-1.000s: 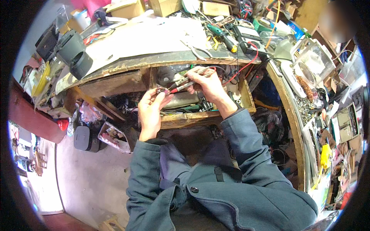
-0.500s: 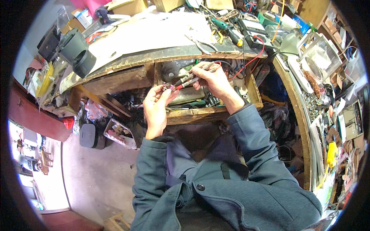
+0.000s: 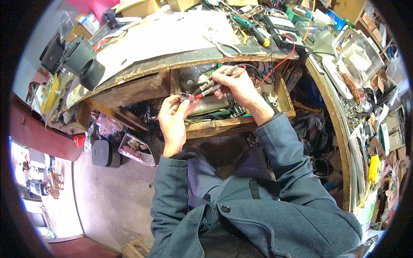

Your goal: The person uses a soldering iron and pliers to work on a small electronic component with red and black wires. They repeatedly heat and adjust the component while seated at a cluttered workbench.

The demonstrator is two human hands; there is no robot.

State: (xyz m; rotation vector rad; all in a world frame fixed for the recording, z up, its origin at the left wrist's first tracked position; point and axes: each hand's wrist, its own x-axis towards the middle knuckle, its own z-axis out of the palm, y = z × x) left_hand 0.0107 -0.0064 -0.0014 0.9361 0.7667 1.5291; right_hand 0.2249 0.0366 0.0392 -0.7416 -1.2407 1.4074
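Note:
Between its thumb and fingers, my left hand (image 3: 173,122) pinches a small electronic component (image 3: 187,97) with metal tabs and a pinkish part. My right hand (image 3: 235,87) grips two multimeter probes together like chopsticks, a black probe (image 3: 201,88) and a red probe (image 3: 207,92). Both probe tips reach the component or end very close to it; contact is too small to tell. A red lead (image 3: 275,72) runs from the right hand up to the multimeter (image 3: 282,34) on the bench. Both hands are above an open wooden drawer (image 3: 228,127).
Inside the drawer lie tools and cables. Pliers (image 3: 221,46) and a green-handled screwdriver (image 3: 243,22) rest on the bench (image 3: 163,38). A dark cylindrical holder (image 3: 91,71) stands left. An open box (image 3: 137,148) sits on the floor, and a cluttered side bench (image 3: 340,142) borders the right.
The hands hold nearly the same pose, with the probes still at the component. The whole view has shifted slightly.

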